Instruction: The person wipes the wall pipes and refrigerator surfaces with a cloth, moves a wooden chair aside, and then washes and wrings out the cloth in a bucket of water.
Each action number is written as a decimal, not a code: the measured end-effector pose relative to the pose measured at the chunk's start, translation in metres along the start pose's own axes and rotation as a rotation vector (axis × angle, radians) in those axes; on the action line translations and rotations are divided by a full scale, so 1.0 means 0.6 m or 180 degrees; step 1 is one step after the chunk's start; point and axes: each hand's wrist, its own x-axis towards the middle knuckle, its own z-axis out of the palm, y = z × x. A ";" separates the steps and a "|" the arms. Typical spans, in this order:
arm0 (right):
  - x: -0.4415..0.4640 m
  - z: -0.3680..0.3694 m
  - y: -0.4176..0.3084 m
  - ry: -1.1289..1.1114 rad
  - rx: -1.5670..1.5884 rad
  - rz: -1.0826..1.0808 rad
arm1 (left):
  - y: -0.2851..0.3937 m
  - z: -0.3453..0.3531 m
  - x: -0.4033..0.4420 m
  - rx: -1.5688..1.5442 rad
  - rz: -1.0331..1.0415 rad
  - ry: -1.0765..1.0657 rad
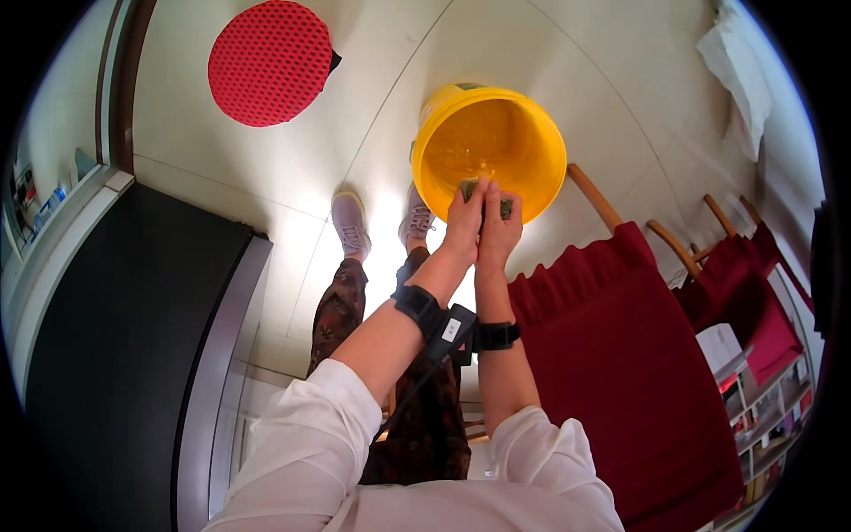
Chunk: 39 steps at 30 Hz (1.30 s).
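Note:
My left hand [464,222] and my right hand [500,232] are close together, fingers wrapped round a bunched dark green cloth [506,208]. Parts of the cloth stick out past the fingers on both sides; the rest is hidden in my grip. Both hands are over the near rim of a yellow bucket [551,168]. Inside the bucket, glints like water show just beyond my fingertips. A black band with a small box is strapped round each wrist.
A round stool with a red dotted cover [270,62] stands at the upper left. On the right is a chair with a dark red cover [620,372], with more wooden chair parts behind it. A black-topped cabinet [133,310] is on the left. My shoes [351,222] are beside the bucket.

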 end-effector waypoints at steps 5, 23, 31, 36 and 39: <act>0.015 -0.010 0.028 0.0216 -0.0414 -0.1254 | 0.011 0.014 -0.019 -0.0036 -0.0240 0.0293; 0.003 0.007 -0.037 -0.0388 0.1623 -0.0312 | 0.017 0.024 0.017 0.0184 -0.0297 -0.0467; 0.030 0.016 -0.018 -0.0396 0.1656 -0.0359 | 0.004 0.022 0.058 -0.0070 -0.0212 -0.0710; 0.017 -0.011 -0.035 -0.0247 0.1486 -0.0172 | -0.003 0.023 0.035 0.1606 0.0027 -0.0258; 0.004 -0.041 -0.056 0.0174 0.1304 -0.0328 | 0.028 0.041 -0.032 0.1447 -0.0374 -0.0386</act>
